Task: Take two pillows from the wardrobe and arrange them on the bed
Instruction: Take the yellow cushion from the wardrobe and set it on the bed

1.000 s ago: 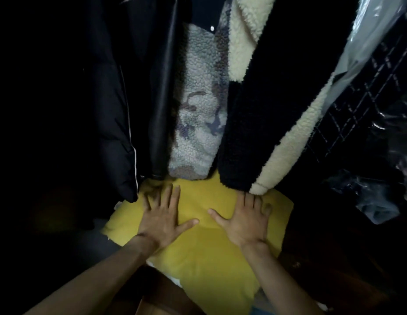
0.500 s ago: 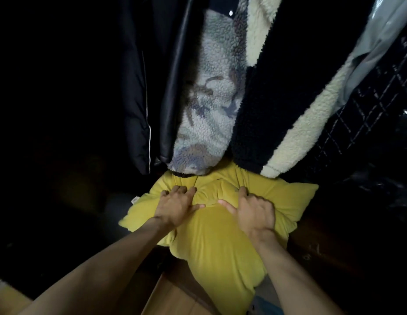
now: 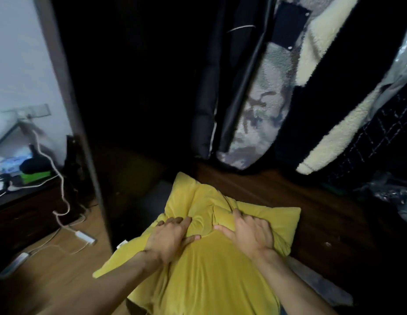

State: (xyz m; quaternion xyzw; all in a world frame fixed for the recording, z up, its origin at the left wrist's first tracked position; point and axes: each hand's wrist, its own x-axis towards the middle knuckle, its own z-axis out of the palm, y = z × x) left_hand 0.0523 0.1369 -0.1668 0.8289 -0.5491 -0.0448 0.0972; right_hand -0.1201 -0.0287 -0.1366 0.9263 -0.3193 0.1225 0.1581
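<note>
Two yellow pillows are stacked together. The upper yellow pillow hangs toward me, and a second yellow pillow shows behind it. My left hand bunches the fabric on the left of the top face. My right hand clutches a fold on the right. Both pillows are out past the dark wooden wardrobe floor, at its front edge. The bed is not in view.
Hanging coats and a cream fleece jacket fill the wardrobe's upper right. The wardrobe door edge stands left. Beyond it a dark nightstand holds clutter, with white cables trailing over the wooden floor.
My flat hands closed on the pillow fabric and pulled the pillows out from under the coats, toward me. The view swung left, so the door and nightstand now show.
</note>
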